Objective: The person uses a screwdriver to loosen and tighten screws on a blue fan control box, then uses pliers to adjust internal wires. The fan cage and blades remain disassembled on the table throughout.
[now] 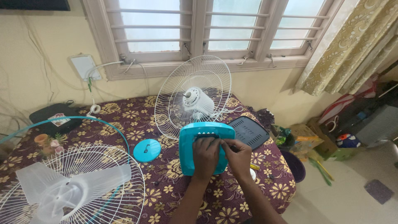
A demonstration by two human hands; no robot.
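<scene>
Both hands on the turquoise plastic fan base housing [206, 146], near the table's front edge.

Left hand [206, 154] lies flat over the housing's front, fingers curled and pressing down, apparently to keep it from sliding on the floral maroon tablecloth [166, 182]. Right hand [237, 155] sits just beside it, fingers pinched narrow around something slim at the dark switch slot; can't tell what it is. Housing stands tilted toward the person, which puts the slot in reach. Behind it, the white wire rear guard with motor [193, 97] stands upright. Dark grey vented bottom plate [249, 131] lies to the right, round turquoise cap [146, 150] to the left. Translucent blade [68, 188] rests in the front wire guard [78, 186] at far left.
</scene>
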